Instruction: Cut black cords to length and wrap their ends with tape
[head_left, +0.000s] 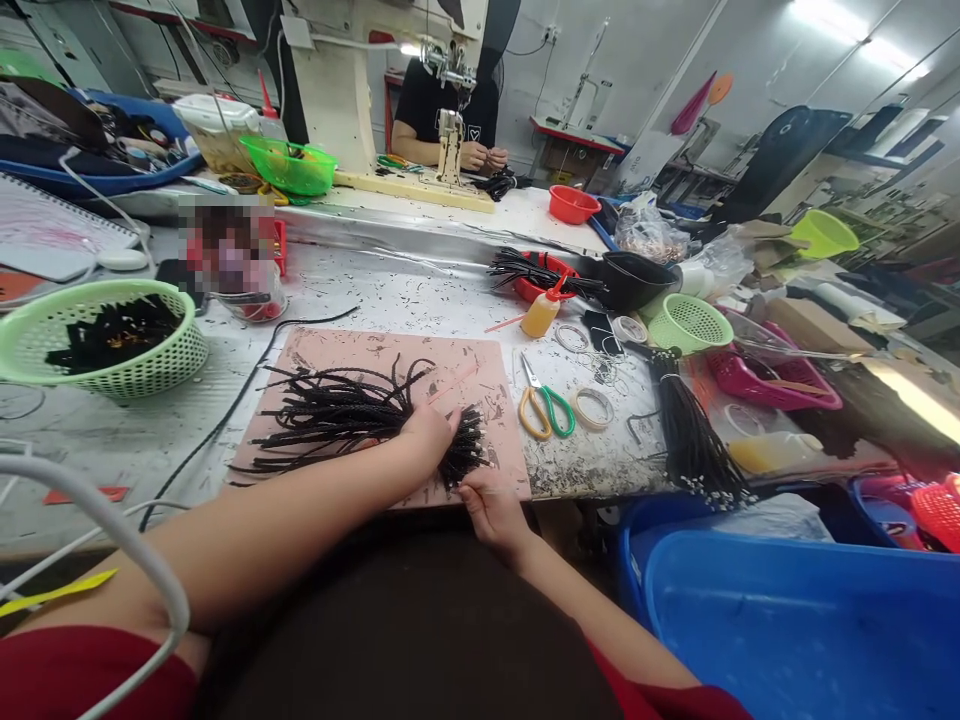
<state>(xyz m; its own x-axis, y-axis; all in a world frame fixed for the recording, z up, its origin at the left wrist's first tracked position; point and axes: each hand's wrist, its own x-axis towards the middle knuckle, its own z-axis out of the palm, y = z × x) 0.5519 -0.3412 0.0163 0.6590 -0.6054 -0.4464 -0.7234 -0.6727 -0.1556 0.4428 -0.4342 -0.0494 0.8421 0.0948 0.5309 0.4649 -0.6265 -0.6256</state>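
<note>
White tubing [161, 575] fronts a littered workshop table [405, 285], left hand [426, 438] clamped on black cords [341, 410], right hand [496, 512] pinched alongside.

Dark red sleeves [90, 675] are worn, with the forearms [285, 525], left hand [429, 440] and right hand [496, 510] bare beyond them. The torso is covered by a plain, blackish-brown garment [420, 630].

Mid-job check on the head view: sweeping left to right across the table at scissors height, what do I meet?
Light green basket of black pieces → black cord bundle gripped by the left hand → scissors → pale ring-shaped roll → second black cord bundle, hanging over the edge.
</note>
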